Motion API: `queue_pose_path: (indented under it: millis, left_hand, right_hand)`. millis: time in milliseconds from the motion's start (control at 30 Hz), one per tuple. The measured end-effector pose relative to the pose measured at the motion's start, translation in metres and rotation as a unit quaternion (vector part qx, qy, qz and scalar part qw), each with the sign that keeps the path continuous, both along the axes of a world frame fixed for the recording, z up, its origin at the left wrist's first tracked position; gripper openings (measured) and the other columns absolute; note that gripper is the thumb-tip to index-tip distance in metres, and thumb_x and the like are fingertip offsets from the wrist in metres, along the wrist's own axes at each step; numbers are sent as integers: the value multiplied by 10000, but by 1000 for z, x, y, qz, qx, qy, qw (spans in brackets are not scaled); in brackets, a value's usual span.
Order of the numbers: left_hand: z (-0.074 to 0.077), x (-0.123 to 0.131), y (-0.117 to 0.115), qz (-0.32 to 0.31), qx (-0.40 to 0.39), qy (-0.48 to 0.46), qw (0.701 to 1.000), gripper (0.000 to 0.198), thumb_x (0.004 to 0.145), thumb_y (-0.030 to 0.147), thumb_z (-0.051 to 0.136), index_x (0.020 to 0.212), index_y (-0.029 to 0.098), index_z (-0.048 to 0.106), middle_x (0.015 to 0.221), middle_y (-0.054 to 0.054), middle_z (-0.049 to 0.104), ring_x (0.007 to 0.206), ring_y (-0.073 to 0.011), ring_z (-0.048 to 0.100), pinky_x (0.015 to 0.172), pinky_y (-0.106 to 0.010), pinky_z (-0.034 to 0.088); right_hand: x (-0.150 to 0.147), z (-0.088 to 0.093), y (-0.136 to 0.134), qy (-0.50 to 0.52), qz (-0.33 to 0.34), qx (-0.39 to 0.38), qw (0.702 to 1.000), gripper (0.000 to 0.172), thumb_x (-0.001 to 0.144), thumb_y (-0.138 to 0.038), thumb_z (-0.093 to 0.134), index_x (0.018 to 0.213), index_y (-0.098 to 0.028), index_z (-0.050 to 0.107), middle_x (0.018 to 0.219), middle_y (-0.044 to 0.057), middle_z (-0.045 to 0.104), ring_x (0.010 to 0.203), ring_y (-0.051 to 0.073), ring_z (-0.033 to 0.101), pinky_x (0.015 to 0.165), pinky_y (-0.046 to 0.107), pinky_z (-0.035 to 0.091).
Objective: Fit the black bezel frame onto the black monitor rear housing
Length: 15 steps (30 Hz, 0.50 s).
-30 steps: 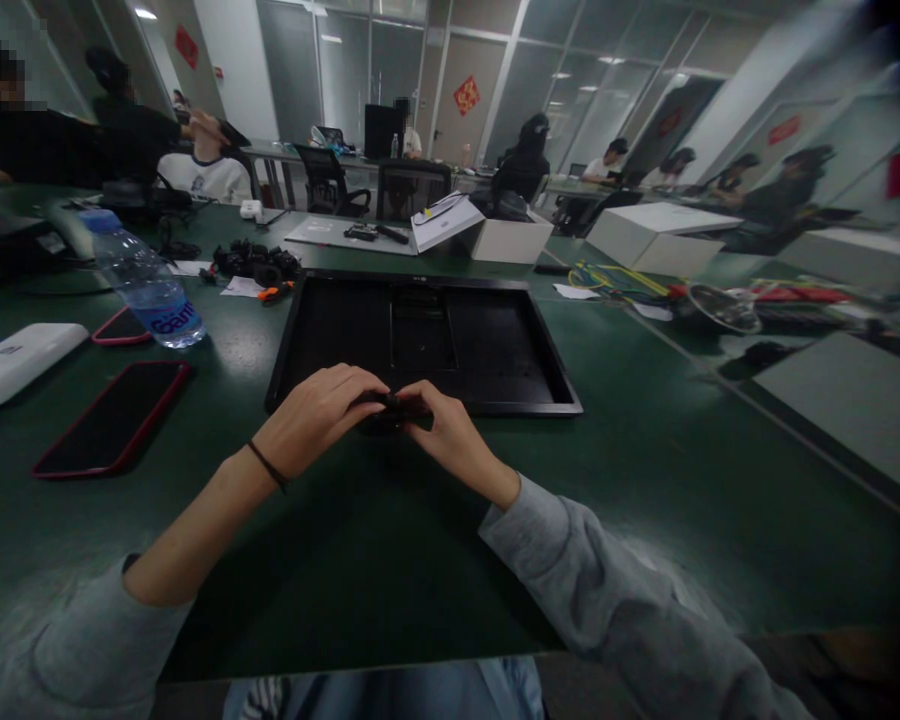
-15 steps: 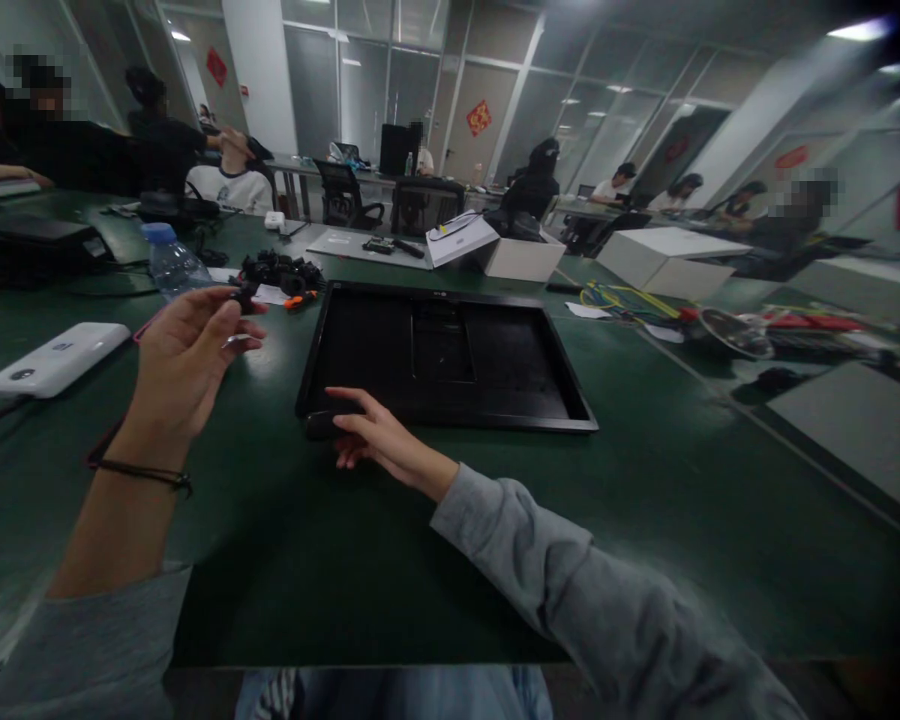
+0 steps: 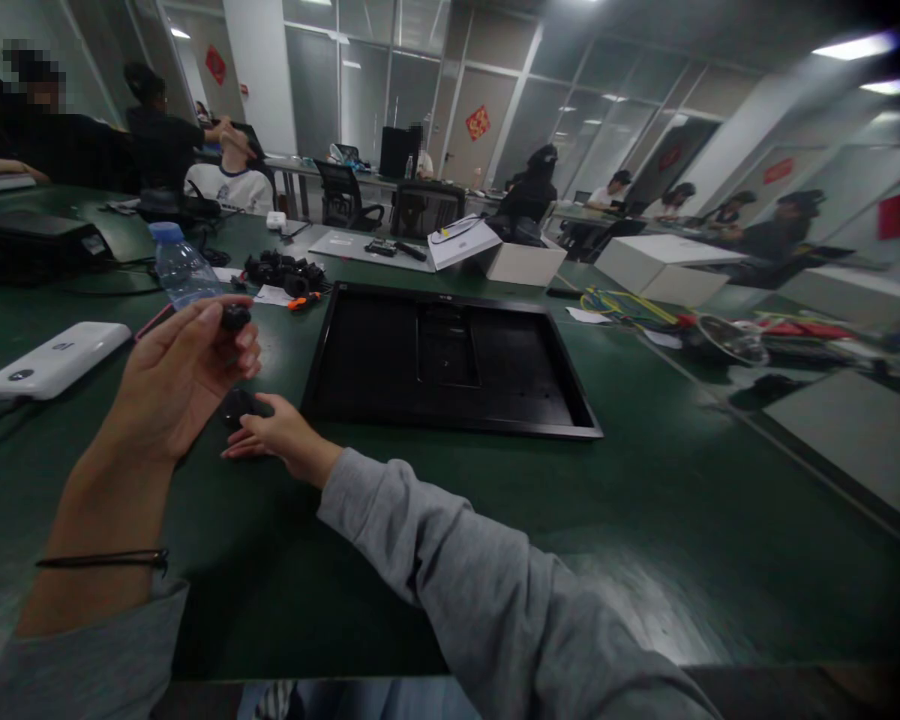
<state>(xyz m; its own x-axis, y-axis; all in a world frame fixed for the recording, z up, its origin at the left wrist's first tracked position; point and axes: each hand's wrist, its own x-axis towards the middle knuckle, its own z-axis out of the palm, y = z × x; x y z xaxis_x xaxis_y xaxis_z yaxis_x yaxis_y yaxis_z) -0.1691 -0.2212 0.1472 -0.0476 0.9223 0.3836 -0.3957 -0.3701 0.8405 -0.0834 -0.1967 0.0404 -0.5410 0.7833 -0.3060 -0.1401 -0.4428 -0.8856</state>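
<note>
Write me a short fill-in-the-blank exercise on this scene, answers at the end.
The left hand pinches a small part colored ____.
The cap on the plastic bottle is ____.
In the picture, the power bank lies ____ of the monitor casing.
The right hand emerges from a sleeve colored ____.

Missing words: black; blue; left; gray.

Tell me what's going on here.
A person is handling small parts at a table. The left hand pinches a black piece in its fingers; the right hand, just below, holds a dark part. A black tray lies beyond, to the right. A bottle is past the left hand.
</note>
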Motion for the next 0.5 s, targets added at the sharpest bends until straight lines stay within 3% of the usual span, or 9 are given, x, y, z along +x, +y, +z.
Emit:
queue_pose_path:
  millis: [100, 200, 367, 500]
  left_hand:
    - [-4, -3, 1, 18, -8, 40, 999, 261, 878, 298, 734, 1090, 147, 752, 746, -33, 603, 640, -116, 561, 537, -215, 479]
    - [-10, -2, 0, 30, -30, 103, 994, 243, 902, 299, 708, 1098, 166, 762, 758, -37, 629, 645, -115, 576, 514, -205, 471]
    - [-12, 20, -7, 16, -99, 263, 960, 268, 871, 401, 750, 1001, 169, 784, 654, -4, 615, 530, -92, 527, 440, -192, 429]
    - [-9, 48, -14, -26, -97, 327, 940, 323, 816, 494, 771, 851, 173, 764, 591, 2, 600, 467, -89, 488, 410, -193, 402]
  right_hand:
    - [37, 6, -9, -7, -10, 54, 998, 467, 1002, -95, 498, 1459, -151, 420, 756, -39, 622, 606, 75, 663, 655, 187, 581]
    - [82, 22, -22, 21, -73, 155, 985, 323, 1007, -222, 539, 1329, -207, 529, 845, -26, 646, 705, 88, 680, 740, 243, 603]
    - [136, 52, -40, -29, -181, 345, 921, 507, 846, -375, 774, 1312, -312, 583, 1040, -11, 640, 879, 119, 659, 861, 302, 590]
    - [148, 60, -49, -64, -178, 391, 901, 401, 837, -371, 777, 1200, -281, 633, 1034, -1, 645, 914, 140, 658, 891, 337, 578]
